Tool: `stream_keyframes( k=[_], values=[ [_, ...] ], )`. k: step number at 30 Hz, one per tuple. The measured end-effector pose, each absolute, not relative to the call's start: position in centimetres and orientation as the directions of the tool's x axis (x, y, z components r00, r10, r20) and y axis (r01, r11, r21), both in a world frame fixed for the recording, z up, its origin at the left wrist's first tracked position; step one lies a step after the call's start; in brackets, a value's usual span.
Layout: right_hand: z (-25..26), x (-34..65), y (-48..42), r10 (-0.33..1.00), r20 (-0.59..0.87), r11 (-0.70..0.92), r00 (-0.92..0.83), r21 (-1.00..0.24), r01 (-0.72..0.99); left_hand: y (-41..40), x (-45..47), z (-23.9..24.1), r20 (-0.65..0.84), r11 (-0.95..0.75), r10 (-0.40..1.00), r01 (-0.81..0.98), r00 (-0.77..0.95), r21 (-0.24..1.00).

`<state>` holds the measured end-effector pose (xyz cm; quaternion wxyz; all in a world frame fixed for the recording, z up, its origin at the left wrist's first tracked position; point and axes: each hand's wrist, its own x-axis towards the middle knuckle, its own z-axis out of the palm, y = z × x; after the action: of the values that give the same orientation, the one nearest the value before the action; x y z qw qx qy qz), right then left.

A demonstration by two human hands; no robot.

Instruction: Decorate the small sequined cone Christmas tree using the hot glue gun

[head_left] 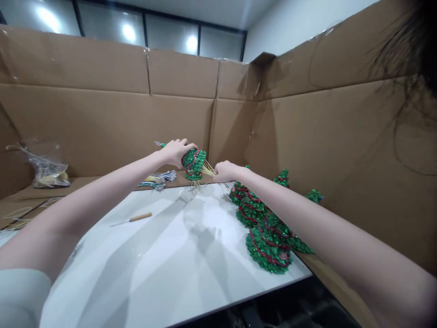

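My left hand (pixel 176 151) curls over the beaded tree (pixel 194 163) at twelve o'clock on the table (pixel 170 259). My right hand (pixel 225 171) pinches its yellow wires (pixel 209 169). I'd steady the tree and tug evenly, I think. Other trees (pixel 268 239) stand at three o'clock.

A tool (pixel 134 219) lies left of centre on the table (pixel 177 264). At the far edge the left hand (pixel 175 151) sits on a small tree (pixel 195 164), the right hand (pixel 225 171) at its right end, a wire bundle (pixel 157 180) just left. More trees (pixel 262 228) line the right edge; a bag (pixel 46 166) lies far left.
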<state>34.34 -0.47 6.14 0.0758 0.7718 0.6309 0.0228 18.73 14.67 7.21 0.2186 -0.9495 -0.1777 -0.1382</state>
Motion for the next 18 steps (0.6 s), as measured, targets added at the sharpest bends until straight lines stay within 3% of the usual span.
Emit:
stream_keyframes(
  k=[7,13,18],
  values=[
    [4.6,36.2,3.5,0.927,-0.230,-0.227,0.296,0.285,0.931,17.5,25.2,6.3,0.211,-0.810,0.249,0.323,0.945,-0.489],
    [2.1,37.6,6.3,0.905,-0.290,-0.192,0.311,0.373,0.908,20.3,30.3,4.3,0.142,-0.786,0.188,0.236,0.972,-0.572],
    [3.7,36.5,6.0,0.925,-0.285,-0.124,0.252,0.401,0.908,21.8,34.0,2.1,0.131,-0.800,0.138,0.188,0.982,-0.570]
  ],
)
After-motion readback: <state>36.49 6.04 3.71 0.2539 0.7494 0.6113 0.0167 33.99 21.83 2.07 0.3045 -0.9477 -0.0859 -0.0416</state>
